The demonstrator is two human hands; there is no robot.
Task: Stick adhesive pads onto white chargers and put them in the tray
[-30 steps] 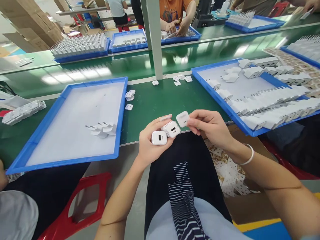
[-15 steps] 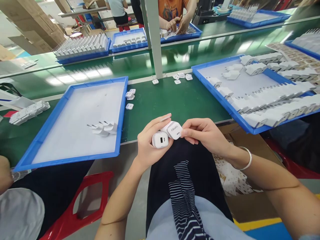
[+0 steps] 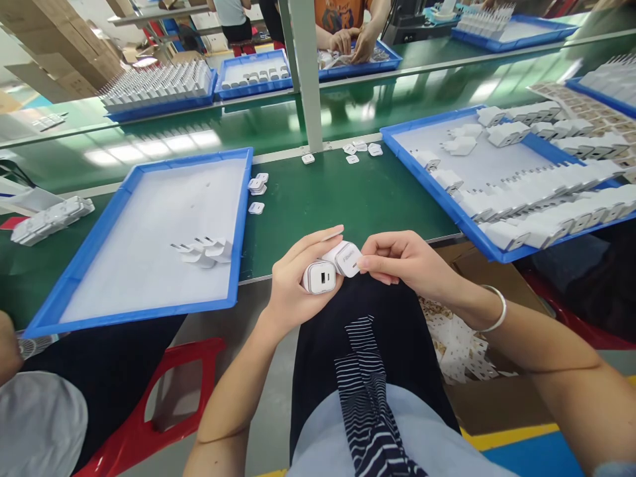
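Two white plug chargers point(image 3: 320, 277) lie side by side in my left hand point(image 3: 293, 281), whose fingers wrap round them. The nearer charger shows an end face with a wide port and a narrow one. On the farther charger point(image 3: 346, 259) the face carries grey lettering and one small slot. My right hand point(image 3: 397, 258) is closed in a pinch, thumb and forefinger at the right edge of that lettered face. Whether a thin piece sits between those fingertips is hidden. Both hands are above my lap, at the bench's front edge.
Left stands a blue-rimmed tray point(image 3: 238, 225) with a few pronged chargers point(image 3: 201, 252). Another tray point(image 3: 422, 165) at right holds rows of chargers. Small white end plates point(image 3: 256, 208) lie on the green bench point(image 3: 318, 199). A post point(image 3: 309, 86) rises behind; a co-worker's hands point(image 3: 354, 45) are beyond.
The lettered face of the farther charger has turned slightly, and my right fingertips cover a little more of its edge. The view has shifted slightly. Both hands keep their places.
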